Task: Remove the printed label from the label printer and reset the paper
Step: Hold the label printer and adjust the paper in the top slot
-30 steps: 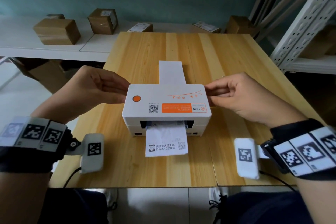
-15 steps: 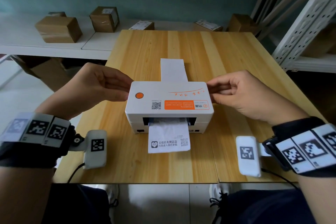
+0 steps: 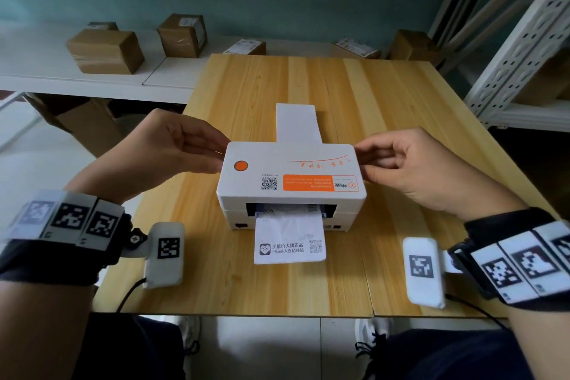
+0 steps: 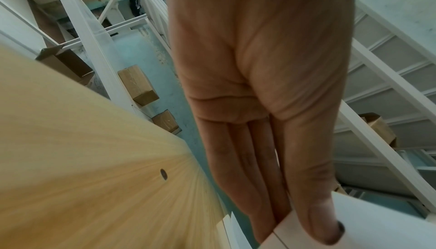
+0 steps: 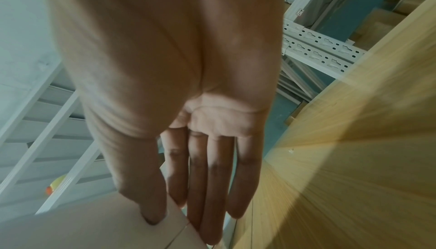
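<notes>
A white label printer (image 3: 291, 182) with an orange button stands mid-table. A printed label (image 3: 290, 239) sticks out of its front slot and lies on the wood. Blank paper (image 3: 297, 123) runs out behind it. My left hand (image 3: 220, 159) grips the printer's left edge, thumb on top and fingers down the side. My right hand (image 3: 362, 163) holds the right edge the same way. In the left wrist view, my left hand (image 4: 306, 221) has its thumb on the white printer top (image 4: 377, 230). In the right wrist view, my right hand (image 5: 179, 215) pinches the printer corner (image 5: 94, 230).
The wooden table (image 3: 339, 95) ends just in front of my wrists. Cardboard boxes (image 3: 105, 51) sit on a white shelf behind it on the left, with more (image 3: 415, 46) at the back right. A white metal rack (image 3: 518, 49) stands to the right.
Both hands stay at the printer's sides and the label still lies out the front. Only the viewpoint has shifted slightly.
</notes>
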